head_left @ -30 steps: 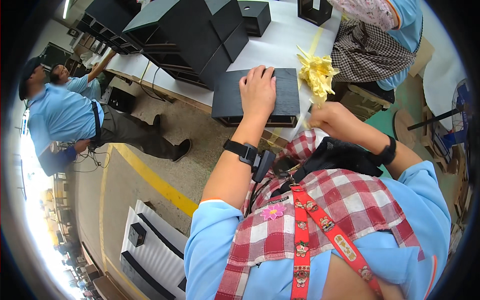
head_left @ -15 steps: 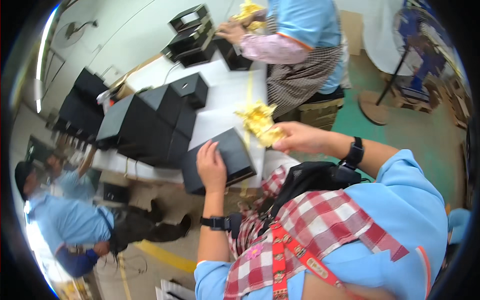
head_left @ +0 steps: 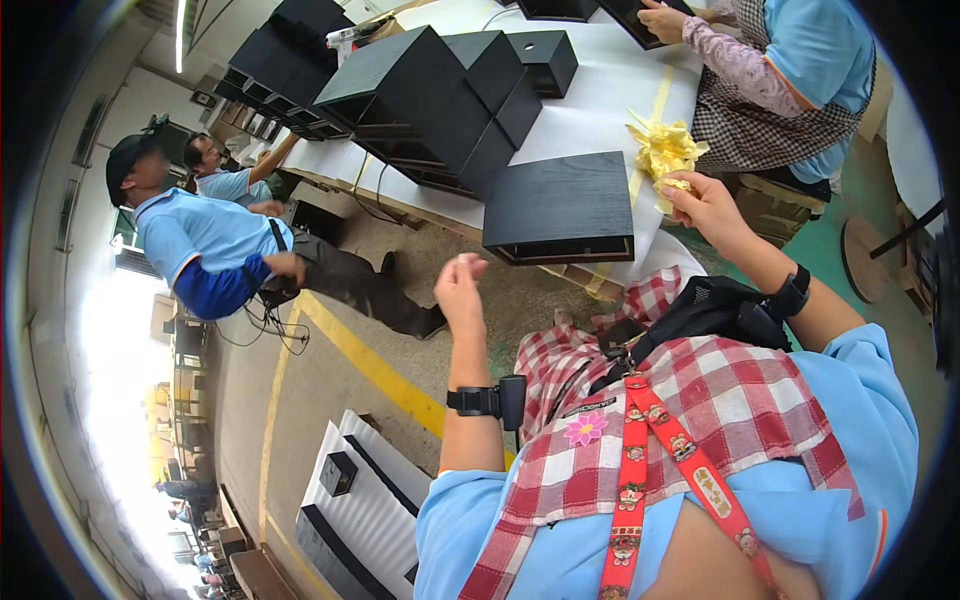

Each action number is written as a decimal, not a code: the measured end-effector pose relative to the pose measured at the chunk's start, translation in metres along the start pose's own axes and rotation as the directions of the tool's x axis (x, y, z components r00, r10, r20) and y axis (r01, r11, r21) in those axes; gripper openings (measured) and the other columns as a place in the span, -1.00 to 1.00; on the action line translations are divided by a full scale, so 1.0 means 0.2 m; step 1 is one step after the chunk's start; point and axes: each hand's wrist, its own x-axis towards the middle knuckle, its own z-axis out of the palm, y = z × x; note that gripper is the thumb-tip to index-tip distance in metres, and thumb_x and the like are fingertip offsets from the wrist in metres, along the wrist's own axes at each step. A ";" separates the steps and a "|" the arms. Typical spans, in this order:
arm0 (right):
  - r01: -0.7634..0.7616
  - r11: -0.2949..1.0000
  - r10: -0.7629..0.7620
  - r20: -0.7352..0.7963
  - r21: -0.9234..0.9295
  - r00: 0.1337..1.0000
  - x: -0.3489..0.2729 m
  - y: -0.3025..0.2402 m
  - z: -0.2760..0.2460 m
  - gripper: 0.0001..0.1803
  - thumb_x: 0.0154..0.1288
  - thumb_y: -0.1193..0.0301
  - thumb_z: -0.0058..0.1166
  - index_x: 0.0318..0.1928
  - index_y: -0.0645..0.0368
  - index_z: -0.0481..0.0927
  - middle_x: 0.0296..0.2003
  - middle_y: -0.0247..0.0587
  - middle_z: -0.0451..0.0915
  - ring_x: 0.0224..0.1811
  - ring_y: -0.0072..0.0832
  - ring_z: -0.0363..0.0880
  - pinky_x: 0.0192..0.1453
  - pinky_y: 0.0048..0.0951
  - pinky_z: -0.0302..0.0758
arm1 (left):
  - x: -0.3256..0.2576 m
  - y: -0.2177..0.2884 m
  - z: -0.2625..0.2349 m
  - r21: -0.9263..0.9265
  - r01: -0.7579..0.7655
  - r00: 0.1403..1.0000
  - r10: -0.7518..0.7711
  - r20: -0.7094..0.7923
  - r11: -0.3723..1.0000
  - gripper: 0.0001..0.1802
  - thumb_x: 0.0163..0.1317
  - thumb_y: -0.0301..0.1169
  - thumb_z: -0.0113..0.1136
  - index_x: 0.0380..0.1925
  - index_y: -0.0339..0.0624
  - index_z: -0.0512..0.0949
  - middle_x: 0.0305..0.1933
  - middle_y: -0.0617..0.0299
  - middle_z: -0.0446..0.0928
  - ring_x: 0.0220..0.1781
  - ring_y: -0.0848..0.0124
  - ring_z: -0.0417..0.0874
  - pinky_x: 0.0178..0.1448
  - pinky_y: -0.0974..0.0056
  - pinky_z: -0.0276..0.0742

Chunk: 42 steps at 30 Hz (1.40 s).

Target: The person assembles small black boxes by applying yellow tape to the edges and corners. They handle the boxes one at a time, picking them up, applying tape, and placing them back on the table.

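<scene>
A black wood-grained box [head_left: 560, 205] lies at the near edge of the white table, its open side toward me. My left hand [head_left: 461, 292] is in the air just off the box's near left corner, fingers loosely bent with nothing in them. To the right of the box, my right hand [head_left: 700, 205] is closed on a crumpled yellow cloth [head_left: 668, 150]. Most of the cloth bunches out beyond my fingertips, over the table's right side.
Stacked black boxes [head_left: 425, 105] stand beyond on the white table [head_left: 590, 110]. A co-worker in a checked apron [head_left: 745, 115] handles another black box at the far right. Another person [head_left: 205, 230] stands at left. Black pieces [head_left: 345, 555] lie on white sheets at lower left.
My left hand has come off the box's top and moved toward me. My right hand still grips the yellow cloth. The view has swung left, showing more of the floor.
</scene>
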 end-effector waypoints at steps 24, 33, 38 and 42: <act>-0.074 0.991 0.078 -0.029 0.116 0.997 -0.10 0.11 -0.20 -0.77 0.30 0.26 0.04 -0.23 0.16 0.56 -0.43 -0.46 0.53 -0.53 -0.74 0.41 -0.44 -0.69 0.34 | -0.25 0.21 0.46 -0.038 -0.510 0.755 0.468 0.459 0.859 -0.79 0.10 -0.52 0.21 -0.25 -0.39 0.54 -0.27 0.11 0.59 -0.26 0.31 0.57 -0.13 0.31 0.46; -0.171 0.966 0.145 0.141 0.195 0.979 -0.12 0.13 -0.13 -0.78 0.31 0.26 0.02 -0.20 0.14 0.54 -0.31 -0.37 0.59 -0.52 -0.69 0.48 -0.41 -0.65 0.40 | -0.34 -0.01 0.27 0.311 -0.825 0.545 0.521 0.657 0.472 -0.48 -0.18 -0.58 0.11 -0.07 -0.19 0.50 0.10 0.01 0.42 0.19 0.04 0.35 0.28 0.00 0.16; -0.279 0.932 0.198 0.320 0.233 0.927 -0.16 0.11 -0.05 -0.79 0.30 0.29 0.03 -0.18 0.16 0.53 -0.21 -0.28 0.61 -0.45 -0.61 0.55 -0.37 -0.61 0.44 | -0.33 -0.21 0.25 0.534 -0.587 0.807 0.492 0.326 0.608 -0.59 0.11 -0.50 0.06 0.03 -0.22 0.44 0.12 0.00 0.42 0.11 0.08 0.46 0.17 0.07 0.35; -0.285 0.947 0.217 0.362 0.146 0.906 -0.15 0.15 -0.02 -0.77 0.28 0.28 0.06 -0.20 0.18 0.54 -0.18 -0.25 0.61 -0.43 -0.58 0.57 -0.36 -0.57 0.45 | -0.27 -0.16 0.23 -0.284 0.415 0.859 -0.270 0.434 0.864 -0.61 0.32 -0.29 -0.06 0.08 -0.23 0.40 0.05 0.10 0.50 0.05 0.21 0.53 0.11 0.13 0.46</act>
